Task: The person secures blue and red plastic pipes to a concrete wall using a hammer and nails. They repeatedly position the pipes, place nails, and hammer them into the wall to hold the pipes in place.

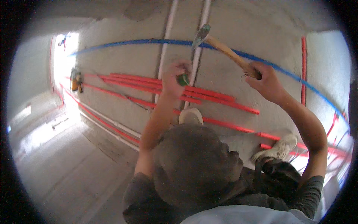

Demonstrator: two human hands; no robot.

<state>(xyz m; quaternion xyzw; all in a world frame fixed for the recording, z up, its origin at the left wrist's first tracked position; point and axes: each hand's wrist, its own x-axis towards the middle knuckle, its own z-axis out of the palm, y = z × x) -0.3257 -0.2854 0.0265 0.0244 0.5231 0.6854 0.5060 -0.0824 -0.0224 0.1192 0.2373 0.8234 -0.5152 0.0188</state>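
Observation:
My right hand grips the end of a hammer's wooden handle. The hammer is held up and slants to the left, its worn metal head in front of a blue pipe and a white pipe. Left of it, my left hand is curled round a small green object, blurred and partly covered by the fingers, so I cannot tell its kind. That hand appears over the red pipes and beside the white pipes. A gap separates the hammer head from my left hand.
Several loose red pipes lie across the grey concrete floor. A long blue pipe crosses two white pipes. A yellow and black tool stands at the far left. My shoes are beside the red pipes, and my bent knee fills the lower middle.

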